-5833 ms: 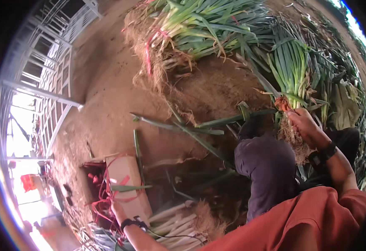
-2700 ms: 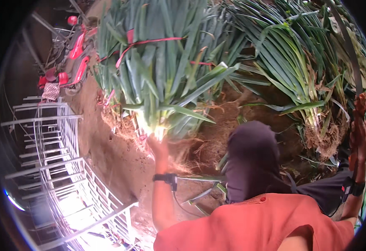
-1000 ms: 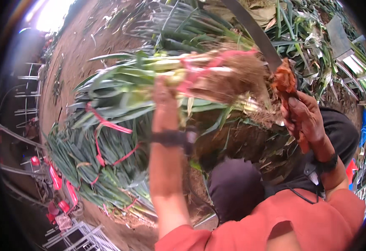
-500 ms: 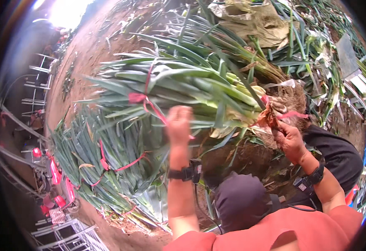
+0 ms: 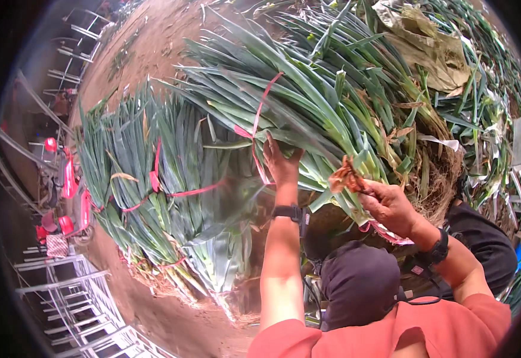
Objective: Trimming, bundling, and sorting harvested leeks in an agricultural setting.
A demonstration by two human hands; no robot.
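Observation:
A thick bundle of long green onions (image 5: pixel 317 116) lies slanted before me, leafy tops at the upper left and root ends at the lower right. Pink-red ribbon (image 5: pixel 261 110) is tied around its leaves. My left hand (image 5: pixel 282 164) rests against the underside of the leaves beside that ribbon, fingers spread. Near the root end, my right hand (image 5: pixel 390 207) pinches a withered brown leaf (image 5: pixel 346 175). More pink ribbon (image 5: pixel 385 231) shows at the bundle's root end, just below my right hand.
Tied green onion bundles (image 5: pixel 147 179) lie at the left. Behind my bundle are loose onions with shaggy roots (image 5: pixel 436 185) and a tan sack (image 5: pixel 430 51). White metal frames (image 5: pixel 87 304) and a red vehicle (image 5: pixel 70 179) stand at the far left.
My bundle has tilted, its root end lower and nearer me. The left hand has moved slightly right and up, fingers now spread. The right hand has shifted left with the brown leaf.

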